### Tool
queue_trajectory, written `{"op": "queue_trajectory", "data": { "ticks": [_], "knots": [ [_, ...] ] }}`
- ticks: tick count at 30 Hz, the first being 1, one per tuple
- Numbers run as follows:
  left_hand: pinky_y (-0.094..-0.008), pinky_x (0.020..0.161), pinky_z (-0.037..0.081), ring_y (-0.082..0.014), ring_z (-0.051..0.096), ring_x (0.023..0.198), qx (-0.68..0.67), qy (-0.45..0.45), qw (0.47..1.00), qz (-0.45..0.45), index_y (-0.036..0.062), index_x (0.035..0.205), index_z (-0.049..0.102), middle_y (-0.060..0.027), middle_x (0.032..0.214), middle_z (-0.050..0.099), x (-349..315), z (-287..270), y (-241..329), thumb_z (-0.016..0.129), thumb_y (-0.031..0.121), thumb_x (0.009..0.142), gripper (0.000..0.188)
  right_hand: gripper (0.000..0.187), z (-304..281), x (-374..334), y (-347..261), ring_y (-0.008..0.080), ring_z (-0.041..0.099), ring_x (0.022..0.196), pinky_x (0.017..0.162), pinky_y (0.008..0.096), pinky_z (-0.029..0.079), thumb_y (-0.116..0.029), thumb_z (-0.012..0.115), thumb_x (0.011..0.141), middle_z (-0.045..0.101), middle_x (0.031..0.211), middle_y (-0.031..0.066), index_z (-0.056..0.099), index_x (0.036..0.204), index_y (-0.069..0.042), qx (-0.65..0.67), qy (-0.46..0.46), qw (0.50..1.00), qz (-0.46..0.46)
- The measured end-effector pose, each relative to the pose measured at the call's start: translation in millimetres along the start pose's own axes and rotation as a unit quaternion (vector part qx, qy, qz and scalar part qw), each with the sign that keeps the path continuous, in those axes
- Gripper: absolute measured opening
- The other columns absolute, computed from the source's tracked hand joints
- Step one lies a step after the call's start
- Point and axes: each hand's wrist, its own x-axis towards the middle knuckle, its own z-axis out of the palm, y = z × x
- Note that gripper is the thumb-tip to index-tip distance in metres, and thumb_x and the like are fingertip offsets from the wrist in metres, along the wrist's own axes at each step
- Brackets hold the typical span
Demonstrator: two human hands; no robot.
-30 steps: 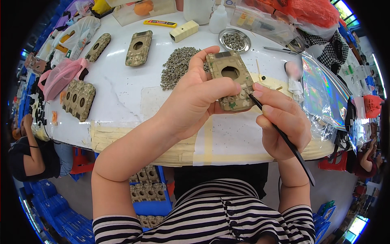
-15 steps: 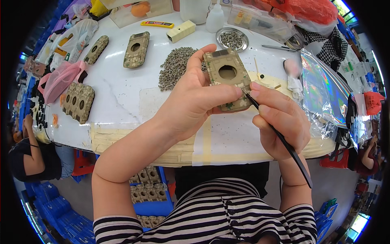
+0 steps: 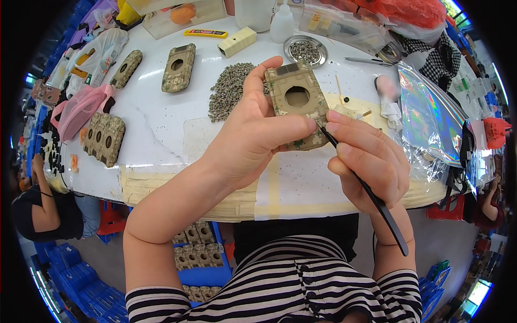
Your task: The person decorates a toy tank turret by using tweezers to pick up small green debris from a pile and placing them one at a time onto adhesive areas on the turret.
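My left hand (image 3: 253,126) grips a camouflage-painted toy tank hull (image 3: 298,79) above the table, thumb across its lower face and fingers behind it. A round hole opens in the middle of the hull. Black tweezers (image 3: 371,194) are pinched in my right hand (image 3: 371,156), their tips touching the hull's edge beside my left thumb. Whether the tips hold a small part is too small to tell. Beyond my left hand lies a heap of tiny grey-brown parts (image 3: 229,89). A round metal dish (image 3: 318,46) with more of them sits past the hull.
More camouflage hulls (image 3: 179,67) rest on the left of the table (image 3: 145,124), several beside a pink mesh item (image 3: 83,110). A yellow cutter (image 3: 205,33), a cream block (image 3: 237,43) and a squeeze bottle (image 3: 283,24) stand at the back. Iridescent film (image 3: 431,116) lies right.
Both hands, with the hull and tweezers, have shifted slightly left. The hull is turned a little, and the tweezer tips stay at its edge.
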Motion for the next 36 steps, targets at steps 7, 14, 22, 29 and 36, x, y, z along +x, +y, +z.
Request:
{"op": "queue_trajectory", "data": {
  "ticks": [7,14,22,29,36],
  "knots": [
    [-0.0371,0.099,0.041,-0.0248,0.048,0.119,0.000,0.004,1.000,0.000,0.0126,0.142,0.014,-0.0170,0.128,0.047,-0.4,-0.2,-0.7,0.058,0.001,0.077,0.080,0.025,0.6,0.2,-2.2,0.0291,0.068,0.078,0.057,0.0302,0.057,-0.016,0.075,0.071,0.066,0.084,0.0135,0.057,0.080,-0.002,-0.019,0.000,1.000,-0.001],
    [-0.0373,0.098,0.041,-0.0246,0.049,0.118,-0.008,0.001,1.000,0.007,0.0131,0.142,0.015,-0.0169,0.128,0.047,0.2,0.0,-1.9,0.058,0.001,0.077,0.079,0.025,1.6,0.5,-3.1,0.0290,0.068,0.078,0.055,0.0300,0.056,-0.014,0.075,0.071,0.065,0.083,0.0139,0.055,0.080,-0.003,-0.029,0.003,1.000,-0.009],
    [-0.0369,0.098,0.041,-0.0241,0.050,0.117,-0.003,0.008,1.000,0.014,0.0124,0.142,0.016,-0.0165,0.127,0.048,-0.2,1.0,-2.7,0.057,0.000,0.077,0.078,0.025,2.4,0.2,-4.2,0.0294,0.068,0.077,0.055,0.0308,0.056,-0.014,0.075,0.072,0.065,0.083,0.0144,0.054,0.079,-0.002,-0.031,0.007,0.999,-0.011],
    [-0.0367,0.098,0.041,-0.0238,0.050,0.117,-0.004,0.010,1.000,0.013,0.0117,0.142,0.015,-0.0164,0.127,0.048,-0.8,2.2,-1.4,0.057,0.000,0.077,0.078,0.025,2.1,0.4,-5.1,0.0300,0.068,0.077,0.055,0.0313,0.057,-0.013,0.074,0.072,0.065,0.083,0.0154,0.053,0.079,-0.002,-0.032,0.006,0.999,-0.015],
    [-0.0363,0.098,0.041,-0.0235,0.049,0.117,-0.004,0.006,1.000,0.019,0.0114,0.142,0.016,-0.0167,0.126,0.048,-0.4,1.9,-2.3,0.057,0.001,0.077,0.078,0.025,2.7,0.4,-4.6,0.0300,0.068,0.076,0.055,0.0314,0.057,-0.013,0.074,0.073,0.065,0.082,0.0157,0.053,0.079,-0.002,-0.037,0.006,0.999,-0.019]
  ]
}}
